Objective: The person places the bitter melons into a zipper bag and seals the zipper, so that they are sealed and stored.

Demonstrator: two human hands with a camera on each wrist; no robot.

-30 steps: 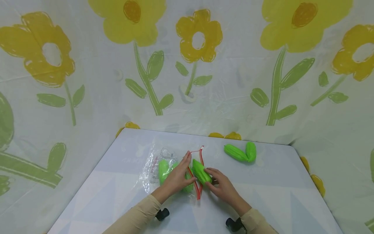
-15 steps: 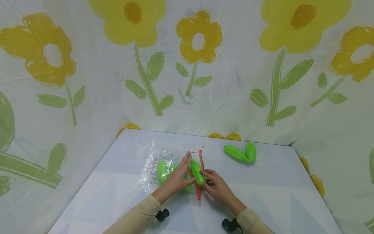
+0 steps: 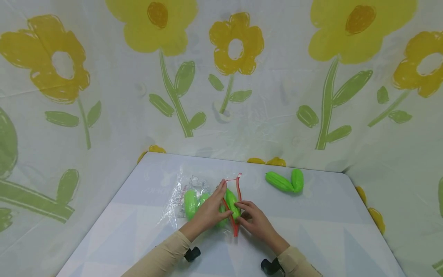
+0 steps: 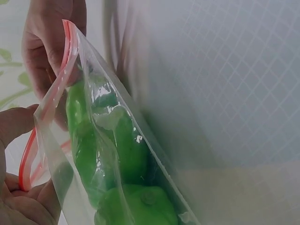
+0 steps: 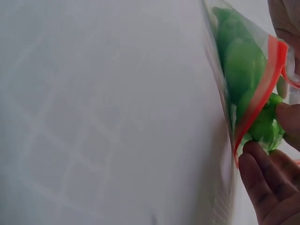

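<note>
A clear zip bag [image 3: 177, 209] with a red zip edge lies on the table, its mouth facing right. Several bright green ribbed vegetables [image 3: 191, 204] lie in it; in the left wrist view, green vegetables [image 4: 129, 150] show through the film. My left hand [image 3: 209, 211] holds the bag at its mouth, thumb and fingers apart on the rim, keeping it spread. At that mouth, my right hand [image 3: 257, 221] grips another green ribbed vegetable [image 3: 230, 200] by its near end, between thumb and fingers. In the right wrist view, this vegetable [image 5: 265, 124] is partly behind the red zip.
Two more green vegetables [image 3: 280, 181] lie touching each other at the table's back right. A flower-printed curtain [image 3: 263, 96] rises behind the white table [image 3: 311, 231]. Black wrist cameras [image 3: 192, 254] sit below both hands.
My right hand has moved left, carrying the green vegetable farther into the bag's mouth. The vegetables inside have shifted slightly left. My left hand has stayed in place.
</note>
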